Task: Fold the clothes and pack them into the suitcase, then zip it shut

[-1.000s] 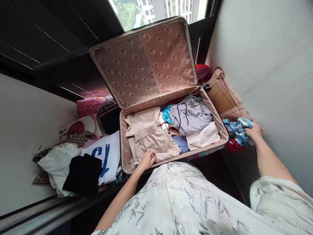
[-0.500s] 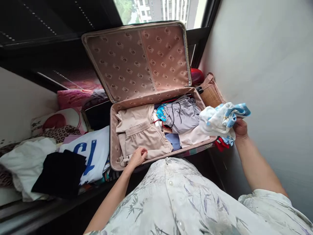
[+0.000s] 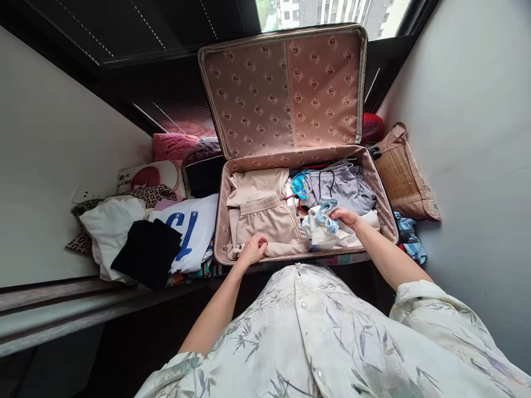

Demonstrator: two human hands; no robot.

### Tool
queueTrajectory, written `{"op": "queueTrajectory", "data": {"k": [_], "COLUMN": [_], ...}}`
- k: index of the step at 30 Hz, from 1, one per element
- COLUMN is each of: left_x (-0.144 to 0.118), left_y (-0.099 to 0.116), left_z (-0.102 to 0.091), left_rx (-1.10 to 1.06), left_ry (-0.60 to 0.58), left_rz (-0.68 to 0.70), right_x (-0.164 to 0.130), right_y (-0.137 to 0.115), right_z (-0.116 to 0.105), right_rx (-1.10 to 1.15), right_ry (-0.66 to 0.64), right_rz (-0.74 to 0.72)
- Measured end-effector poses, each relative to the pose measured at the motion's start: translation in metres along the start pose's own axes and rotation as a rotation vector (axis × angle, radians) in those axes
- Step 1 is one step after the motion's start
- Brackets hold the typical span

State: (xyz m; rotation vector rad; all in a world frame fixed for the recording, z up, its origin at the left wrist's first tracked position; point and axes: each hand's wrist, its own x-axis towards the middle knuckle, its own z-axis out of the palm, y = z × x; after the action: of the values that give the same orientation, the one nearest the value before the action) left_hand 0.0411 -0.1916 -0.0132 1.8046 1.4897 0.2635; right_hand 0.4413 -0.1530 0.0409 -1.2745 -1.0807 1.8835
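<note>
My left hand lies at the suitcase's front edge beside folded beige shorts, its fingers curled together and nothing visible in them. In my right hand is a crumpled white and light-blue cloth garment, low over the right half of the open suitcase. Beneath and around that garment are pale pink folded clothing and grey drawstring shorts. A folded beige top sits behind the beige shorts. Between the two sides, a bright blue patterned item shows.
The suitcase lid stands upright against the window side. To the left are a black cloth, a white shirt with blue print and other piled clothes. On the right are a brown woven mat, light-blue cloth and a white wall.
My right hand has carried the white and light-blue garment from beyond the suitcase's right edge leftward and down into it. My left hand stays by the beige shorts. The view has shifted.
</note>
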Motion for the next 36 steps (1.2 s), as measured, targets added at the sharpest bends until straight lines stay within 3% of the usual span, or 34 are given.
{"op": "queueTrajectory", "data": {"k": [4,5,8,13,15,20,25,27,30,32,33,35,36], "left_x": [0.0,-0.001,-0.001,0.0,0.0,0.0,0.002,0.003,0.006,0.007,0.007,0.007,0.007], "left_y": [0.001,0.001,0.001,0.0,0.0,0.002,0.001,-0.001,-0.005,-0.005,-0.005,-0.003,-0.002], "left_z": [0.0,0.0,0.0,0.0,0.0,-0.002,-0.003,-0.004,-0.005,-0.007,-0.008,-0.009,-0.009], "left_rx": [-0.026,-0.032,-0.042,-0.034,-0.024,0.0,0.028,0.043,0.053,0.063,0.07,0.082,0.086], "left_ry": [-0.008,-0.009,-0.002,-0.019,-0.025,-0.035,-0.075,-0.095,-0.123,-0.131,-0.132,-0.131,-0.132], "left_rz": [-0.013,-0.017,-0.025,-0.004,-0.007,-0.03,-0.041,-0.045,-0.058,-0.066,-0.073,-0.092,-0.1], "right_x": [0.009,0.008,-0.004,-0.016,-0.008,0.017,0.011,0.009,0.007,-0.009,-0.025,-0.071,-0.099], "right_y": [-0.003,-0.002,0.009,0.041,0.048,0.057,0.076,0.072,0.046,0.022,0.012,-0.002,-0.004], "right_z": [0.029,0.038,0.062,0.081,0.078,0.052,0.043,0.051,0.053,0.035,0.019,-0.027,-0.056], "right_rx": [-0.969,-1.118,-1.236,-1.609,-1.642,-1.501,-1.535,-1.53,-1.412,-1.269,-1.185,-0.986,-0.877], "right_ry": [0.167,0.219,0.245,-0.034,-0.083,-0.006,-0.189,-0.233,-0.237,-0.093,0.05,0.457,0.72], "right_rz": [0.059,0.055,0.034,0.02,-0.007,-0.053,-0.064,-0.011,0.019,-0.108,-0.211,-0.394,-0.41]}}
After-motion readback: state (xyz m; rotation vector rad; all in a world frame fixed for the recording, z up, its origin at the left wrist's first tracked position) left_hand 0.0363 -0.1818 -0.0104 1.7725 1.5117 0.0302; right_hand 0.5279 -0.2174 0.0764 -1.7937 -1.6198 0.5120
